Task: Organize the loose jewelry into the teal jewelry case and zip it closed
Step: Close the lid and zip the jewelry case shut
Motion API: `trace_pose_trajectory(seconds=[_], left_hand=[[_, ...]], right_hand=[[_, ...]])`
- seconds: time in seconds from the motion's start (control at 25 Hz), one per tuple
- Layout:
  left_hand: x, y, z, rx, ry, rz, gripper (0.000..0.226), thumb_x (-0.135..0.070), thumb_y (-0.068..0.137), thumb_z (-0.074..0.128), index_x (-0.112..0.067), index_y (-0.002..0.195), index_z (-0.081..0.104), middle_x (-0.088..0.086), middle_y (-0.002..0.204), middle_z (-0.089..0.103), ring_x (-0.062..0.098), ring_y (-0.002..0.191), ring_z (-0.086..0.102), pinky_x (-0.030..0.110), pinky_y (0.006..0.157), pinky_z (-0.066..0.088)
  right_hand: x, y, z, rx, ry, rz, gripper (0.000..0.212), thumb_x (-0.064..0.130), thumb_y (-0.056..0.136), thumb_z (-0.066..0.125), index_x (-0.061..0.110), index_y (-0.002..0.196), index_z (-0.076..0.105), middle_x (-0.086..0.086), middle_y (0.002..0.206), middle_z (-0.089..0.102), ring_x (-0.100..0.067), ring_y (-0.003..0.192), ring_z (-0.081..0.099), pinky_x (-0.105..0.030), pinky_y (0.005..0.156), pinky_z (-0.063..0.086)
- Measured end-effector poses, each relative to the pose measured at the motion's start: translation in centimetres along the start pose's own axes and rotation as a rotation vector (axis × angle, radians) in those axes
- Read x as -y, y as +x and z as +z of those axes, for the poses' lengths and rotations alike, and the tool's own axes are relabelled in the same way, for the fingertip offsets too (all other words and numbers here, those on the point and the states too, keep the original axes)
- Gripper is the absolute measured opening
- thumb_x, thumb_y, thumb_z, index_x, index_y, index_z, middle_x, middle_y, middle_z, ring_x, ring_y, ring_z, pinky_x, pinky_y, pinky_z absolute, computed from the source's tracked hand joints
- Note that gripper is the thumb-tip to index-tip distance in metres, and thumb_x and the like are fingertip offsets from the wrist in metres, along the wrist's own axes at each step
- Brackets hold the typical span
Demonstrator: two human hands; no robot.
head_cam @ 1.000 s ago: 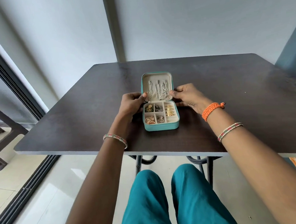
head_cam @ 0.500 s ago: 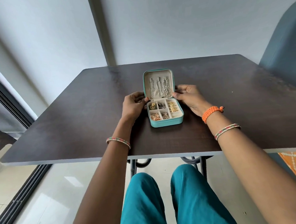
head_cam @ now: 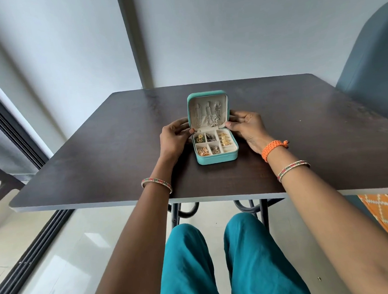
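At the far left of the frame a dark sliding-door track [head_cam: 25, 259] runs along the pale floor. Moving right, your left hand [head_cam: 173, 140] sits on the dark surface [head_cam: 98, 152], its fingers [head_cam: 182, 127] curled around the left edge of the teal jewelry case [head_cam: 212, 127], thumb tip at the hinge corner of the lid. A beaded bangle [head_cam: 156, 184] circles that wrist.

The case stands open in the middle of the frame, near the centre of the surface. Its lid [head_cam: 208, 110] is raised upright and shows silver chains [head_cam: 209, 116] hanging against the cream lining. The base [head_cam: 216, 158] lies flat, its small compartments holding gold and mixed pieces [head_cam: 224, 138]; the nearest slot on the right looks empty.

Right of the case, your right hand [head_cam: 247, 127] grips the lid's right edge, fingers [head_cam: 237, 117] wrapped behind it and thumb at the front corner. An orange cord bracelet [head_cam: 273, 147] and a second bangle [head_cam: 293, 169] sit on that wrist. At the upper right of the frame stands a blue-grey chair back [head_cam: 370, 72].
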State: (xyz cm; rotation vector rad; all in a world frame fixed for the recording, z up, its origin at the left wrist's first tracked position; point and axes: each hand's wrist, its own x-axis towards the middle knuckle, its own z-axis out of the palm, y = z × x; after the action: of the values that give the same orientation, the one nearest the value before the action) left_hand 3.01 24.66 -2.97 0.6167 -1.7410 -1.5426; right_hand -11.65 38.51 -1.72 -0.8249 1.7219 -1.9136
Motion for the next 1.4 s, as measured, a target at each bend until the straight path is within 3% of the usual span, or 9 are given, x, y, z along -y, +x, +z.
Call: trace_pose_trajectory(seconds=[0.16, 0.24, 0.36, 0.56, 0.72, 0.88, 1.04, 1.28, 1.4], left_hand=[[0.1, -0.2, -0.2, -0.028, 0.028, 0.043, 0.034, 0.002, 0.08, 0.067, -0.007, 0.112, 0.064, 0.011, 0.105, 0.07, 0.022, 0.091, 0.068, 0.037, 0.076, 0.057], [-0.2, -0.6, -0.1, -0.034, 0.022, 0.059, 0.033, 0.006, 0.078, 0.067, -0.004, 0.11, 0.064, 0.013, 0.104, 0.069, 0.016, 0.084, 0.068, 0.033, 0.074, 0.056], [-0.4, -0.9, 0.0, -0.035, -0.001, 0.064, 0.034, 0.011, 0.078, 0.065, 0.002, 0.111, 0.062, 0.014, 0.105, 0.068, 0.004, 0.075, 0.068, 0.019, 0.067, 0.056], [0.0, -0.9, -0.2, -0.021, 0.014, 0.078, 0.036, 0.007, 0.079, 0.065, 0.0, 0.114, 0.062, 0.014, 0.11, 0.068, 0.016, 0.09, 0.068, 0.02, 0.073, 0.056], [-0.1, -1.3, -0.3, 0.004, -0.007, 0.092, 0.036, 0.005, 0.079, 0.067, -0.004, 0.113, 0.062, 0.01, 0.108, 0.068, 0.007, 0.085, 0.069, 0.022, 0.076, 0.056], [0.0, -1.5, -0.3, 0.006, 0.012, 0.11, 0.036, 0.004, 0.08, 0.066, -0.005, 0.114, 0.062, 0.012, 0.111, 0.068, 0.018, 0.093, 0.068, 0.026, 0.081, 0.056], [-0.1, -1.6, -0.3, 0.0, 0.04, 0.115, 0.035, 0.003, 0.08, 0.066, -0.006, 0.113, 0.063, 0.01, 0.11, 0.068, 0.021, 0.095, 0.068, 0.03, 0.083, 0.056], [0.3, -1.4, -0.5, 0.003, 0.11, 0.149, 0.027, 0.001, 0.082, 0.065, -0.013, 0.105, 0.064, 0.007, 0.107, 0.069, 0.011, 0.088, 0.067, 0.025, 0.081, 0.053], [0.2, -1.4, -0.3, 0.004, 0.164, 0.169, 0.034, 0.014, 0.084, 0.048, -0.011, 0.102, 0.063, 0.005, 0.104, 0.068, 0.001, 0.089, 0.065, 0.016, 0.075, 0.05]], right_hand=[[0.0, -0.1, -0.2, -0.003, 0.008, 0.01, 0.042, -0.018, 0.078, 0.06, -0.003, 0.117, 0.06, 0.005, 0.082, 0.072, -0.004, 0.075, 0.069, -0.023, 0.071, 0.058], [0.0, -0.1, -0.2, -0.002, -0.003, 0.009, 0.04, -0.019, 0.078, 0.059, -0.001, 0.113, 0.062, 0.007, 0.077, 0.071, -0.002, 0.071, 0.068, -0.022, 0.068, 0.058], [0.1, -0.3, -0.3, -0.001, 0.007, 0.003, 0.038, -0.019, 0.076, 0.062, 0.004, 0.107, 0.065, 0.006, 0.08, 0.07, -0.003, 0.072, 0.068, -0.023, 0.069, 0.058], [0.1, -0.6, -0.3, 0.011, 0.014, -0.025, 0.04, -0.016, 0.075, 0.065, 0.002, 0.111, 0.064, -0.001, 0.091, 0.068, -0.012, 0.086, 0.067, -0.028, 0.078, 0.058], [0.0, -0.9, -0.4, 0.011, 0.001, -0.052, 0.047, -0.015, 0.074, 0.066, 0.001, 0.118, 0.062, 0.0, 0.094, 0.068, -0.011, 0.088, 0.066, -0.031, 0.084, 0.057], [-0.1, -1.2, -0.5, 0.026, -0.009, -0.075, 0.051, -0.015, 0.075, 0.066, 0.003, 0.122, 0.059, 0.002, 0.096, 0.067, -0.004, 0.088, 0.066, -0.03, 0.086, 0.056], [-0.2, -1.3, -0.6, 0.038, -0.019, -0.068, 0.047, -0.013, 0.076, 0.066, 0.001, 0.121, 0.06, 0.001, 0.097, 0.068, -0.009, 0.094, 0.065, -0.03, 0.087, 0.055], [0.1, -1.8, -0.6, 0.063, 0.012, -0.061, 0.036, -0.015, 0.077, 0.064, 0.014, 0.097, 0.068, 0.001, 0.095, 0.067, -0.009, 0.09, 0.065, -0.026, 0.081, 0.057], [0.3, -1.8, -0.5, 0.073, 0.02, -0.037, 0.036, -0.018, 0.076, 0.062, 0.016, 0.086, 0.068, -0.004, 0.093, 0.068, -0.014, 0.089, 0.066, -0.022, 0.071, 0.057]])
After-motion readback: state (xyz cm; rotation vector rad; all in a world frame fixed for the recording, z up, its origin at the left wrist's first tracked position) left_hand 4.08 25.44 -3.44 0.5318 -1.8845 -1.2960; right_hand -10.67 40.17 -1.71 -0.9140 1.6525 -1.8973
